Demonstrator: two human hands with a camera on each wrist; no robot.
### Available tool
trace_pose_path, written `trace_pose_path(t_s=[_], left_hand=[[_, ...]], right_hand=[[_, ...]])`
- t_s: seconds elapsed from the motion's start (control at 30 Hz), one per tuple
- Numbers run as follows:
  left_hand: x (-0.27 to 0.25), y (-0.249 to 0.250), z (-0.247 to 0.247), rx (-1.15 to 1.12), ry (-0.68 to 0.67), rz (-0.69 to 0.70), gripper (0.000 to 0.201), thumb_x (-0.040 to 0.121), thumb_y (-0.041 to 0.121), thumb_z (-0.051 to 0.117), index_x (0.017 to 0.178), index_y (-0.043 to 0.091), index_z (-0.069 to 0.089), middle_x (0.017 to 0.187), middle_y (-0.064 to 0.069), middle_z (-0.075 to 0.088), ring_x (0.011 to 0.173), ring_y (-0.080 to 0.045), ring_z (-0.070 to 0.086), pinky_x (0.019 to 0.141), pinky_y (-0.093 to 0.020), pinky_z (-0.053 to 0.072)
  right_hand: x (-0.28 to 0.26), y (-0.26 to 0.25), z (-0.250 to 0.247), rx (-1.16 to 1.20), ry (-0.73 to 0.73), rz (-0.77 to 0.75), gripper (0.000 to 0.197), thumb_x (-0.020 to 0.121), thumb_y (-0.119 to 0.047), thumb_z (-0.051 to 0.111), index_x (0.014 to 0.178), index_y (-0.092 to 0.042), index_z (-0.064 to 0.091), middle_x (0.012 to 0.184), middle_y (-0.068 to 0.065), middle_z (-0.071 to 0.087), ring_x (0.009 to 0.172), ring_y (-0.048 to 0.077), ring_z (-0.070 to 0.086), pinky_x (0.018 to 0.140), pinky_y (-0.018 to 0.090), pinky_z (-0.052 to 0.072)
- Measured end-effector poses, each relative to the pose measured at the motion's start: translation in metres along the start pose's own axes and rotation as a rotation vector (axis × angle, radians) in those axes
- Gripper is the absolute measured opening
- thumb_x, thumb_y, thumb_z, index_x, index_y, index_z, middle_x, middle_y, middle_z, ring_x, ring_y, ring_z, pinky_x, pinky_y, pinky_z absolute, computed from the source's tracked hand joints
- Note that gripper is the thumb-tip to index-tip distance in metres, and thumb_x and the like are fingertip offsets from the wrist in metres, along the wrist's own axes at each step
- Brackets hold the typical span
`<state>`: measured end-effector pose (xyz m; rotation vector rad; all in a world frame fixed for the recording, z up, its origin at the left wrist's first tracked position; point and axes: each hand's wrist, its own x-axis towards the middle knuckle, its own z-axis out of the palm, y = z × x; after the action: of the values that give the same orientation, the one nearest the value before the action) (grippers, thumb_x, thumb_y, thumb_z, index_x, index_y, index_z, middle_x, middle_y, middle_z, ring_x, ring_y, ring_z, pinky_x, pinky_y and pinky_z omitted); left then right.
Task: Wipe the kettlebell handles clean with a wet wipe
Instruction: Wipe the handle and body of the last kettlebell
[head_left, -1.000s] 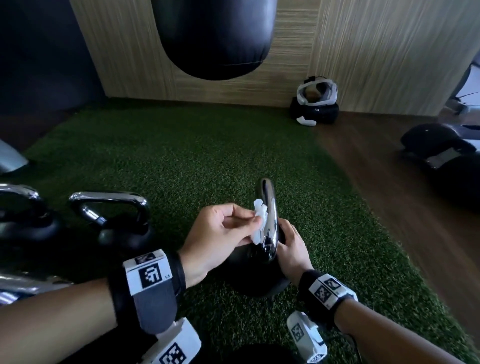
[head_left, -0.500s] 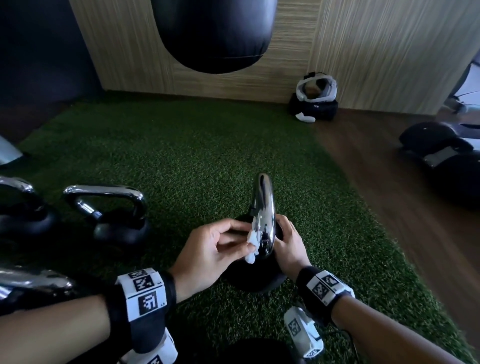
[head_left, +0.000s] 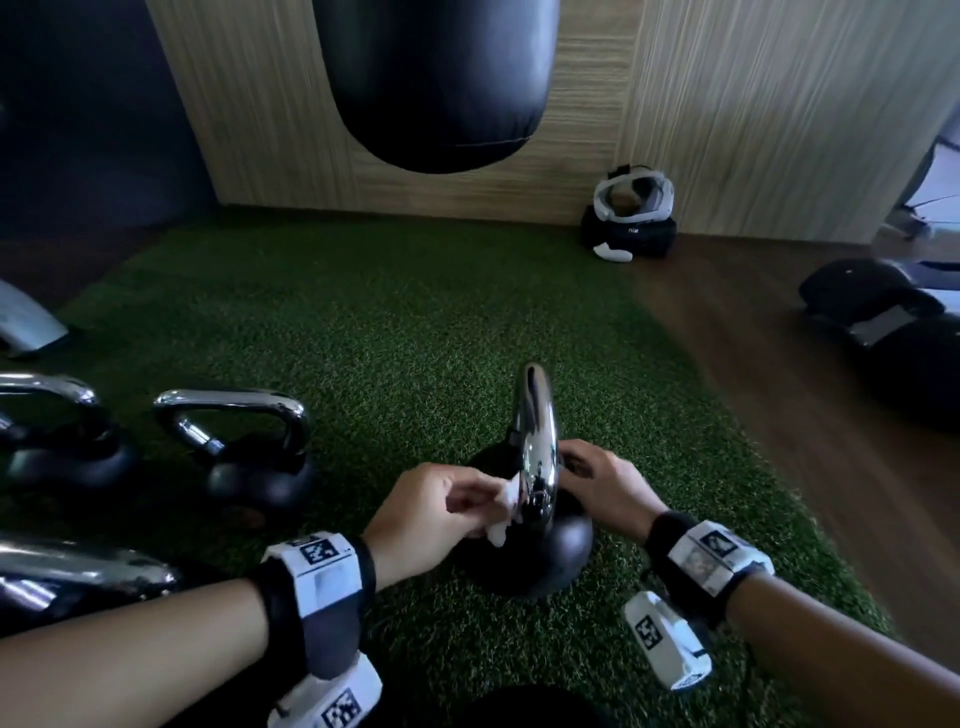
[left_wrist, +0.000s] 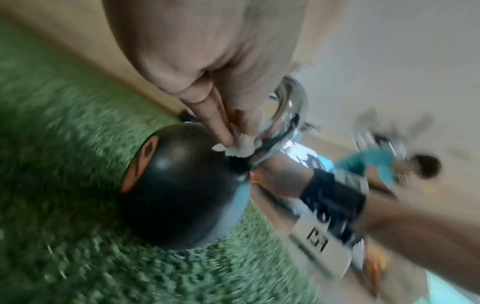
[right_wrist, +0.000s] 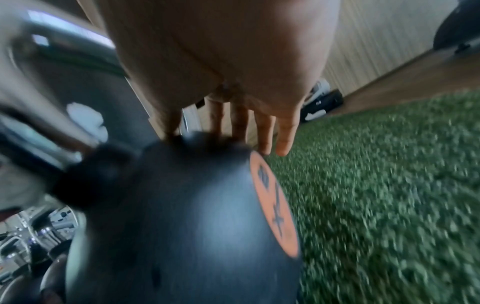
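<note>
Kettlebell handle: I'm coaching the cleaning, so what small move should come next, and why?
Probably slide the wipe back up the handle. The left hand pinches it low, by the black ball, while the right hand steadies the ball.

left hand pinching (fingertips together), right hand fingers extended

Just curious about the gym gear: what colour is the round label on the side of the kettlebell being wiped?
Orange, on the black kettlebell; the label shows best in the right wrist view.
</note>
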<state>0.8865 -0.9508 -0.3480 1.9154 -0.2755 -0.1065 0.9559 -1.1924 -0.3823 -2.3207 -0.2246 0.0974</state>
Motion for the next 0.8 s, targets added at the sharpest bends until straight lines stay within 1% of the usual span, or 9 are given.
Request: trace_pose_path(t_s=[0.03, 0.1, 0.17, 0.23, 0.33, 0.4, 0.53, 0.63, 0.8], left_hand=[[0.001, 0.0, -0.001, -0.133, 0.038, -0.105, 0.02, 0.086, 0.015, 0.081, 0.106, 0.016, 0.079, 0.097, -0.003, 0.081, 0.1, -0.019, 0.076, 0.089, -0.037, 0.062], [0.003, 0.004, -0.004, -0.326, 0.122, -0.223, 0.03, 0.079, 0.015, 0.083, 0.108, 0.009, 0.076, 0.097, -0.008, 0.08, 0.1, -0.025, 0.076, 0.086, -0.036, 0.063], [0.007, 0.013, -0.011, -0.45, 0.177, -0.228, 0.043, 0.069, 0.022, 0.084, 0.109, 0.007, 0.074, 0.101, -0.012, 0.08, 0.097, -0.023, 0.077, 0.086, -0.034, 0.063], [0.01, 0.031, -0.018, -0.572, 0.211, -0.211, 0.041, 0.066, 0.02, 0.082, 0.104, 0.006, 0.075, 0.098, -0.012, 0.079, 0.088, -0.016, 0.077, 0.078, -0.027, 0.063], [0.012, 0.057, -0.021, -0.674, 0.192, -0.2, 0.033, 0.068, 0.017, 0.081, 0.098, 0.006, 0.076, 0.091, -0.006, 0.079, 0.077, -0.009, 0.074, 0.068, -0.021, 0.061], [0.011, 0.068, -0.019, -0.686, 0.15, -0.19, 0.033, 0.07, 0.019, 0.079, 0.101, 0.006, 0.077, 0.095, -0.007, 0.079, 0.079, -0.008, 0.073, 0.068, -0.02, 0.06], [0.009, 0.081, -0.009, -0.729, 0.123, -0.217, 0.024, 0.078, 0.016, 0.073, 0.1, 0.009, 0.078, 0.091, -0.003, 0.079, 0.075, -0.005, 0.074, 0.064, -0.016, 0.058], [0.012, 0.089, -0.004, -0.788, 0.134, -0.225, 0.02, 0.085, 0.01, 0.069, 0.103, 0.005, 0.076, 0.084, -0.002, 0.078, 0.067, -0.003, 0.072, 0.06, -0.014, 0.056], [0.019, 0.093, -0.002, -0.795, 0.109, -0.215, 0.03, 0.071, 0.019, 0.076, 0.097, 0.005, 0.076, 0.086, -0.005, 0.078, 0.069, -0.005, 0.073, 0.062, -0.014, 0.057]], right_hand=[[-0.001, -0.003, -0.013, -0.033, 0.026, -0.014, 0.024, 0.094, -0.045, 0.067, 0.117, -0.036, 0.069, 0.109, -0.015, 0.071, 0.092, -0.002, 0.065, 0.069, 0.01, 0.047], [-0.01, -0.014, -0.036, -0.013, 0.144, -0.05, 0.014, 0.093, -0.034, 0.072, 0.106, -0.033, 0.074, 0.101, -0.015, 0.074, 0.089, -0.002, 0.068, 0.067, 0.006, 0.049], [-0.023, -0.031, -0.05, 0.021, 0.263, -0.149, 0.011, 0.091, -0.028, 0.076, 0.102, -0.031, 0.077, 0.093, -0.018, 0.074, 0.082, -0.004, 0.069, 0.064, 0.006, 0.049], [-0.034, -0.053, -0.058, 0.013, 0.339, -0.319, 0.015, 0.086, -0.029, 0.081, 0.1, -0.032, 0.079, 0.089, -0.018, 0.073, 0.08, -0.002, 0.068, 0.068, 0.011, 0.052], [-0.045, -0.084, -0.06, 0.037, 0.326, -0.495, 0.031, 0.079, -0.036, 0.086, 0.11, -0.034, 0.079, 0.088, -0.012, 0.071, 0.076, 0.009, 0.067, 0.071, 0.026, 0.058], [-0.048, -0.098, -0.059, 0.123, 0.322, -0.531, 0.04, 0.076, -0.038, 0.087, 0.114, -0.032, 0.078, 0.091, -0.011, 0.072, 0.076, 0.011, 0.068, 0.073, 0.028, 0.059], [-0.047, -0.107, -0.054, 0.209, 0.309, -0.543, 0.036, 0.075, -0.038, 0.087, 0.109, -0.03, 0.081, 0.094, -0.013, 0.074, 0.081, 0.006, 0.071, 0.073, 0.018, 0.053], [-0.044, -0.105, -0.053, 0.236, 0.295, -0.534, 0.035, 0.076, -0.035, 0.088, 0.11, -0.027, 0.081, 0.094, -0.01, 0.076, 0.083, 0.007, 0.072, 0.075, 0.028, 0.059], [-0.04, -0.103, -0.062, 0.337, 0.172, -0.495, 0.042, 0.073, -0.037, 0.088, 0.112, -0.024, 0.08, 0.1, -0.008, 0.077, 0.09, 0.011, 0.075, 0.082, 0.035, 0.061]])
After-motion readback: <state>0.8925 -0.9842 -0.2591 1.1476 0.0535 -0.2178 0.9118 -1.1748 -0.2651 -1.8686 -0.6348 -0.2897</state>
